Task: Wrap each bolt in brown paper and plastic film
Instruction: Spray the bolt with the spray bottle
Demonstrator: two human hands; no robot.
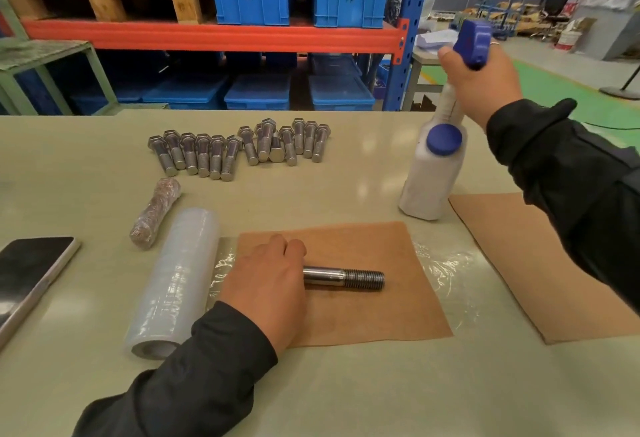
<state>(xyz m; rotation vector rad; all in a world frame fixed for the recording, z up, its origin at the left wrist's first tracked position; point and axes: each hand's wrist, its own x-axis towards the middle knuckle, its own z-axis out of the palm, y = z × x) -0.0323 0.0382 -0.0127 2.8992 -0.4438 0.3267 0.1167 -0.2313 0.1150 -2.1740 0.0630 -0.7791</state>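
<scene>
Bolt [344, 278] lies flat on the brown paper [363, 301], its threaded end pointing to 3 o'clock, its head hidden under the left hand [268, 284], which curls over it and holds it steady. Under the paper a sheet of plastic film [446, 272] is spread on the table [346, 395]. The right hand [481, 85], at 1 o'clock, grips the neck of a white spray bottle [433, 173]. I judge the step is preparing this bolt; next the paper must be rolled tightly around it. The shank looks smooth and shiny. One wrapped bolt [156, 211] lies at 10 o'clock, near the film roll [173, 281]; the loose bolts [239, 147] wait at 12 o'clock.
</scene>
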